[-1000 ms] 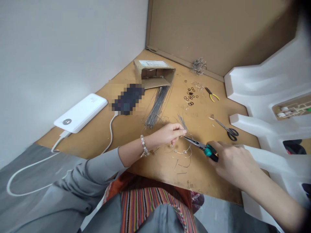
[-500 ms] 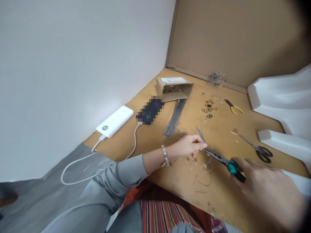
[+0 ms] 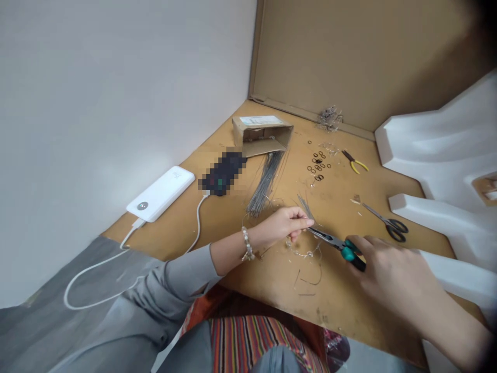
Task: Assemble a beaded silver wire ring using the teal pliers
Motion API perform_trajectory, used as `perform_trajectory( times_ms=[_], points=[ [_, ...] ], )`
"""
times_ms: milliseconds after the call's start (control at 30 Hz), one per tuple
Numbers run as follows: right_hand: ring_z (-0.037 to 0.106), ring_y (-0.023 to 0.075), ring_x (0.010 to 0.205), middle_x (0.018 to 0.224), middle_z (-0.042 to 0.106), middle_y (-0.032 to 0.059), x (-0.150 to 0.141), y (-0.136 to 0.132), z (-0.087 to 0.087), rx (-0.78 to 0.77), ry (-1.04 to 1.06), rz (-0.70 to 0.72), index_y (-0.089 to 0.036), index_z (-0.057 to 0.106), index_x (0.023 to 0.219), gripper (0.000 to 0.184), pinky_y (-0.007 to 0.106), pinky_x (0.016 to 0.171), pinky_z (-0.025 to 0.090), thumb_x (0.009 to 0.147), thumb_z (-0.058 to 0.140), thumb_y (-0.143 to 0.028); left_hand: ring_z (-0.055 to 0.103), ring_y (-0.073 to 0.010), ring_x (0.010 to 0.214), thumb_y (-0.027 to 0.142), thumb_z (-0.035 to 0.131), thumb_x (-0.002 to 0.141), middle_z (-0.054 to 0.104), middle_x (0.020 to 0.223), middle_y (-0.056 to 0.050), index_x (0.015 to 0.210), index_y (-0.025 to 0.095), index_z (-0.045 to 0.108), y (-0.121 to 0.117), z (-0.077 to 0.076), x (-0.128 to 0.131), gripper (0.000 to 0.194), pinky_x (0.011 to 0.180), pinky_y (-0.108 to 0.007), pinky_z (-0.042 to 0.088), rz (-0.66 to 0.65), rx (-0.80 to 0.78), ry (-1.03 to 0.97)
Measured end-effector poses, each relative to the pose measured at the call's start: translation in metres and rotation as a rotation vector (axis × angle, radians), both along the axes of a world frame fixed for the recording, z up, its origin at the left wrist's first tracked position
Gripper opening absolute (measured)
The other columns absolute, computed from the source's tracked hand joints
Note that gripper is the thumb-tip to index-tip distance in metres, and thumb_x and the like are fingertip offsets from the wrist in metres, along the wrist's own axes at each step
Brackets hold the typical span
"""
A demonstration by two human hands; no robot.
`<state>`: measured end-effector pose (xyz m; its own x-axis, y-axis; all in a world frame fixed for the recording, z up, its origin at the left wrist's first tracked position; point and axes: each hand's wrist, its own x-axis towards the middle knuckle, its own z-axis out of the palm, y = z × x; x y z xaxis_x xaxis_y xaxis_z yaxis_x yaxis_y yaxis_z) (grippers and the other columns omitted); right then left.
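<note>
My left hand (image 3: 285, 224) is closed in a pinch on a thin wire at its fingertips. A loop of beaded wire (image 3: 309, 254) hangs just below those fingers, with a few clear beads on it. My right hand (image 3: 388, 264) is wrapped around long-nose pliers (image 3: 351, 254) with green and black handles. The pliers' jaws point left, and their tip meets the wire right at my left fingertips. Whether the jaws grip the wire is too small to tell. A few short loose wires (image 3: 307, 294) lie on the table below the hands.
A bundle of grey wires (image 3: 264, 189) lies before an open cardboard box (image 3: 267, 147). Dark rings (image 3: 318, 167), yellow-handled pliers (image 3: 357, 163) and black scissors (image 3: 394, 228) lie farther right. On the left are a white power bank (image 3: 161, 192) and a cabled, blurred-out dark device (image 3: 223, 176). White foam (image 3: 419, 207) edges the right.
The camera view has swung left and partly back, shifting everything in the picture. Both hands keep their hold, with the pliers' tip staying at the left fingertips.
</note>
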<state>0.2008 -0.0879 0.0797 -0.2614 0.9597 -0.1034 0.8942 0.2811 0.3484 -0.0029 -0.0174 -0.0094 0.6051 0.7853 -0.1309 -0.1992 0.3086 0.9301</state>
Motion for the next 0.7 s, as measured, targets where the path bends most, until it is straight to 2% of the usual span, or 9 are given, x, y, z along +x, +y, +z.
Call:
perform_trajectory(
  times_ms=[167,300,700],
  points=[
    [0.06,0.0202,0.058,0.067,0.062,0.0032,-0.0012,-0.0022,0.0019,0.037,-0.016,0.043,-0.019,0.062,0.083,0.014,0.027,0.047,0.021,0.078,0.055,-0.03,0.036,-0.0031,0.042,0.032,0.06,0.081,0.04,0.05,0.009,0.074,0.016,0.049,-0.0001,0.0009,0.0003,0.021,0.046,-0.017,0.037,-0.02,-0.034,-0.05],
    [0.059,0.0202,0.059,0.067,0.061,0.0045,-0.0021,-0.0056,0.0022,0.08,-0.04,0.059,-0.018,0.062,0.08,0.014,0.028,0.049,0.022,0.077,0.056,-0.03,0.038,-0.0038,0.041,0.03,0.059,0.08,0.038,0.046,0.011,0.074,0.017,0.047,-0.0017,0.0039,0.0018,0.019,0.046,-0.017,0.036,-0.004,0.017,-0.001],
    [0.056,0.0176,0.051,0.065,0.062,0.004,-0.0036,-0.0042,0.0066,0.041,0.017,0.029,-0.018,0.063,0.083,0.02,0.028,0.047,0.016,0.079,0.049,-0.032,0.037,-0.0031,0.04,0.03,0.062,0.078,0.041,0.049,0.01,0.077,0.017,0.046,-0.0032,0.0048,0.0035,0.021,0.043,-0.017,0.032,0.053,0.048,0.019]
  ],
)
